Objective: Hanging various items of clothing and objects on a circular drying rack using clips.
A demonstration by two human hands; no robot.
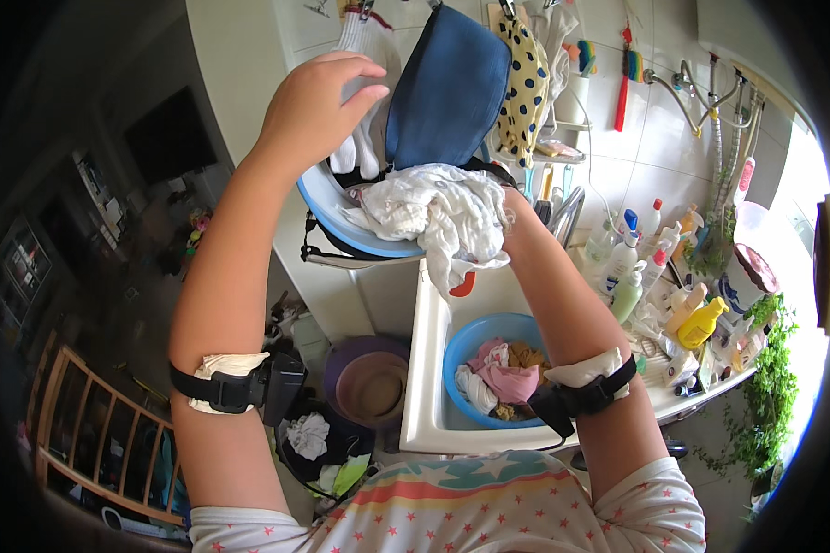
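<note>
My left hand (325, 104) is raised with thumb and forefinger apart, holding nothing. It is in front of white knit gloves (380, 52) with a red cuff edge, hanging from a clip. A crumpled white cloth (436, 211) lies bunched over a light-blue rounded item (339, 214) with a dark edge and straps. The right forearm reaches up to this cloth, which covers most of my right hand (515, 207); its grip is hidden. Above the cloth hang a dark blue cloth (449, 90) and a yellow fabric piece with dark dots (523, 90).
Below is a white sink (422, 408) with a blue basin (456, 332) of wet-looking laundry. Several bottles, including a yellow one (702, 323), crowd the counter at right. A purple tub (339, 359) stands left of the sink. A wooden rail (104, 470) is at lower left.
</note>
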